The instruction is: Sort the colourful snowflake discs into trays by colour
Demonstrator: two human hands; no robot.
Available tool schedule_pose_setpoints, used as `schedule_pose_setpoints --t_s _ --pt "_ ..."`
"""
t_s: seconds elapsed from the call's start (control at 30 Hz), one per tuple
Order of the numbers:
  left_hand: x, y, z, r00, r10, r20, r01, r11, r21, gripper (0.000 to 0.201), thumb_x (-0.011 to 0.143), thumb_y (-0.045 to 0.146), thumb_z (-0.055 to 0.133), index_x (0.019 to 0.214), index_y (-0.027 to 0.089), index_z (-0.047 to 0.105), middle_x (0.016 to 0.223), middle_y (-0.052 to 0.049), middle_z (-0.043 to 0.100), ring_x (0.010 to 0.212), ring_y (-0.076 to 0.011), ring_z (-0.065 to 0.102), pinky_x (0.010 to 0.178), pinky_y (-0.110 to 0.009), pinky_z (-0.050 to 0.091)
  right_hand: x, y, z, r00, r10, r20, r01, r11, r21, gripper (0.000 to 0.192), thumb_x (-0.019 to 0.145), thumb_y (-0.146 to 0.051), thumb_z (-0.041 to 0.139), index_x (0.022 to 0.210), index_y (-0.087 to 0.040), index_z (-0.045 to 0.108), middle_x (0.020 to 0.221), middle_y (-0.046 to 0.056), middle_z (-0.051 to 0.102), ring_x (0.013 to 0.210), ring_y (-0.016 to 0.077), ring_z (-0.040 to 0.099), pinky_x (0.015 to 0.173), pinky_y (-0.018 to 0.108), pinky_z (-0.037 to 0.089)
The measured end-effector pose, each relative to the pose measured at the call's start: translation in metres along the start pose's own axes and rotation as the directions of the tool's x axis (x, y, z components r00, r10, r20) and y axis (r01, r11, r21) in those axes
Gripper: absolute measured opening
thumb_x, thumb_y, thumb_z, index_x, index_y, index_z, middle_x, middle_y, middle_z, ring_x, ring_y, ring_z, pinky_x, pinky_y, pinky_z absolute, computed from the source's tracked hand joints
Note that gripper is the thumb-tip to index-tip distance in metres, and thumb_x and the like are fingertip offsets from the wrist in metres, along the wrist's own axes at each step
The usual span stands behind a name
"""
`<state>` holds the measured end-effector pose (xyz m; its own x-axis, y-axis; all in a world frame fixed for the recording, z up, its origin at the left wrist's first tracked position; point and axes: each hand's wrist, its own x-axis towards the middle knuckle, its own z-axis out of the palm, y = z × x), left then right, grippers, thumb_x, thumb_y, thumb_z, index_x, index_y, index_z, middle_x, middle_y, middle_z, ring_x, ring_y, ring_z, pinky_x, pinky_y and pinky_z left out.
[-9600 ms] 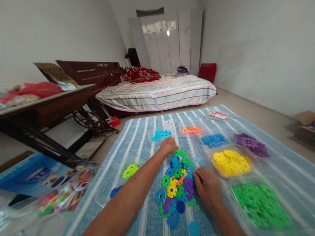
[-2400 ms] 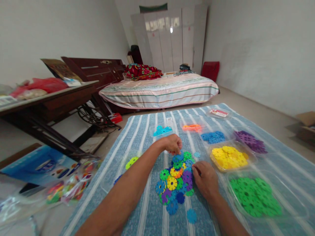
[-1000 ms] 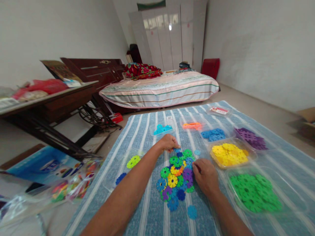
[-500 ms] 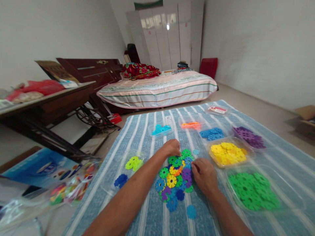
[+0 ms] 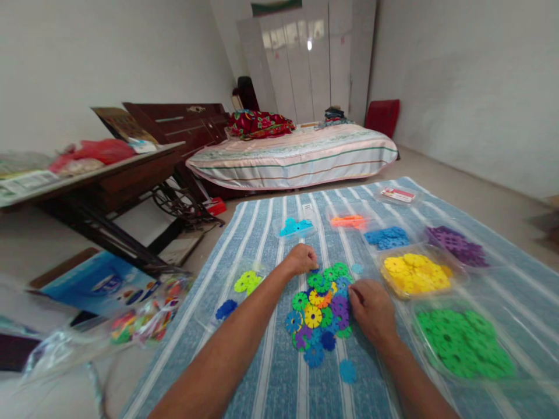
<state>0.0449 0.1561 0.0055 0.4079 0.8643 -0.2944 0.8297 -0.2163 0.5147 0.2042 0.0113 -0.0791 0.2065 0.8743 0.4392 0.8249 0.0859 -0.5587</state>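
Observation:
Notched plastic flower discs lie in a mixed-colour pile (image 5: 321,314) on the striped cloth between my hands. My left hand (image 5: 301,259) is at the pile's far left edge, its fingers pinched on a dark blue disc (image 5: 314,270), mostly covered by the fingertips. My right hand (image 5: 373,308) rests against the pile's right side with fingers curled together; its thumb and fingertips touch the blue and purple discs there, and whatever they may grip is hidden. A loose light blue disc (image 5: 348,371) lies in front of the pile, and another (image 5: 357,267) behind it.
On the right are clear trays of green (image 5: 465,343), yellow (image 5: 417,273), blue (image 5: 386,237) and purple discs (image 5: 456,245). Orange (image 5: 348,221) and cyan discs (image 5: 294,227) sit in trays behind. Beyond my left forearm, one tray holds lime (image 5: 247,282) and dark blue discs (image 5: 226,309).
My left hand has drawn slightly left, away from the pile, with a dark blue disc showing at its fingertips. My right hand stays beside the pile. The whole view has shifted a little.

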Motion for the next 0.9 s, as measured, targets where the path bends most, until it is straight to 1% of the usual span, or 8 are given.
schedule_pose_setpoints --t_s 0.17,0.33,0.47,0.6,0.67,0.77,0.83,0.9 --pt "-0.026 -0.014 -0.018 0.998 0.002 0.061 0.000 1.000 -0.030 0.002 0.059 0.013 0.058 0.057 0.013 0.058 0.043 0.006 0.049 0.045 -0.0094 0.049 0.046 -0.018 0.036 -0.001 0.000 0.000 1.000 0.007 0.006 -0.007 1.000 0.001 0.022 0.084 -0.027 0.045 0.075 -0.018 0.063 0.079 0.004 0.063 0.081 0.0177 0.053 0.078 0.029 0.038" --pt "-0.064 -0.021 -0.036 0.991 0.033 0.132 -0.034 0.999 0.008 0.005 0.056 0.011 0.058 0.054 0.014 0.056 0.045 0.006 0.050 0.046 -0.0084 0.047 0.047 -0.018 0.032 -0.002 0.002 0.000 1.000 0.004 0.002 -0.004 1.000 0.014 0.022 0.084 -0.027 0.045 0.076 -0.018 0.063 0.080 0.005 0.064 0.081 0.0179 0.053 0.079 0.030 0.038" --pt "-0.099 -0.033 -0.068 0.997 0.015 0.077 -0.029 0.982 0.186 0.006 0.060 0.013 0.054 0.062 0.015 0.060 0.054 0.005 0.056 0.053 -0.0085 0.048 0.052 -0.018 0.032 -0.002 0.003 0.000 1.000 0.005 0.004 -0.005 1.000 0.006 0.022 0.083 -0.028 0.045 0.075 -0.018 0.063 0.081 0.005 0.064 0.081 0.0180 0.053 0.077 0.030 0.039" --pt "-0.129 -0.056 -0.094 0.995 -0.102 0.011 0.092 0.936 0.339 0.011 0.061 0.012 0.051 0.062 0.015 0.061 0.056 0.004 0.057 0.056 -0.0100 0.050 0.054 -0.019 0.033 -0.003 0.003 0.000 1.000 0.004 0.000 -0.004 1.000 -0.004 0.023 0.083 -0.029 0.045 0.076 -0.019 0.064 0.081 0.005 0.064 0.080 0.0178 0.053 0.078 0.030 0.039" --pt "-0.138 -0.067 -0.098 0.985 -0.170 0.026 0.148 0.918 0.368 0.012 0.059 0.011 0.050 0.060 0.016 0.061 0.055 0.004 0.057 0.056 -0.0108 0.051 0.054 -0.019 0.033 -0.003 0.002 -0.001 1.000 0.005 -0.007 -0.005 1.000 -0.009 0.023 0.083 -0.029 0.045 0.076 -0.019 0.064 0.081 0.005 0.064 0.080 0.0179 0.053 0.078 0.030 0.038" --pt "-0.145 -0.077 -0.096 0.963 -0.256 0.080 0.201 0.889 0.412 0.013 0.059 0.010 0.051 0.060 0.017 0.062 0.056 0.004 0.058 0.059 -0.0124 0.054 0.054 -0.019 0.033 -0.003 0.001 -0.002 1.000 0.006 -0.005 -0.006 1.000 -0.011 0.024 0.083 -0.029 0.044 0.075 -0.018 0.064 0.081 0.005 0.063 0.080 0.0183 0.054 0.077 0.030 0.038" --pt "-0.145 -0.077 -0.094 0.961 -0.275 0.042 0.223 0.850 0.477 0.014 0.060 0.009 0.053 0.063 0.017 0.064 0.062 0.002 0.062 0.064 -0.0137 0.056 0.056 -0.020 0.034 -0.003 0.001 -0.002 1.000 0.005 -0.001 -0.005 1.000 -0.009 0.024 0.084 -0.029 0.044 0.075 -0.018 0.064 0.080 0.005 0.064 0.080 0.0184 0.054 0.077 0.030 0.038" --pt "-0.144 -0.071 -0.092 0.970 -0.236 -0.061 0.231 0.809 0.540 0.014 0.064 0.011 0.052 0.067 0.017 0.065 0.070 -0.001 0.064 0.069 -0.0149 0.057 0.058 -0.021 0.034 -0.003 0.002 -0.001 1.000 0.001 0.001 -0.001 1.000 -0.007 0.024 0.084 -0.029 0.045 0.075 -0.018 0.064 0.081 0.005 0.064 0.081 0.0184 0.054 0.077 0.030 0.039"
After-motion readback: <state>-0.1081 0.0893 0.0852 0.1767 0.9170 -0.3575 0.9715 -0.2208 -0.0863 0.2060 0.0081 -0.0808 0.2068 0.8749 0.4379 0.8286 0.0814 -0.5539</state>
